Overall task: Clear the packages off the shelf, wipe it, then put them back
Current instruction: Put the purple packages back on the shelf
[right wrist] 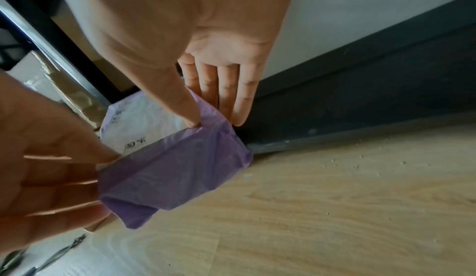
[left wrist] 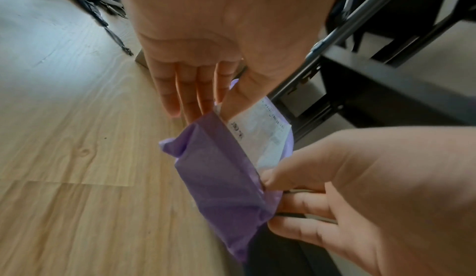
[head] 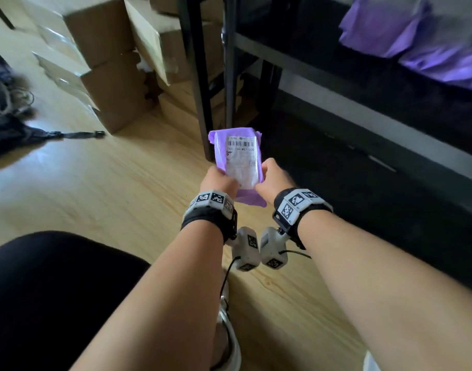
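Note:
A purple plastic package [head: 237, 162] with a white barcode label is held in the air over the wooden floor, just in front of the black shelf's corner post [head: 202, 103]. My left hand [head: 218, 180] pinches its left edge, thumb on the label and fingers underneath [left wrist: 190, 105]. My right hand [head: 272, 180] pinches its right edge in the same manner, thumb on top [right wrist: 190, 117]. The wrist views show the package [left wrist: 221, 174] [right wrist: 175, 170] between both hands. More purple packages [head: 417, 44] lie on the dark shelf board [head: 336, 73] at the upper right.
Stacked cardboard boxes [head: 103, 62] stand at the back left beside the shelf. A dark bag with a strap [head: 15, 129] lies on the floor at the left. My black-clad knee [head: 55, 290] and a shoe [head: 229, 344] are at the bottom.

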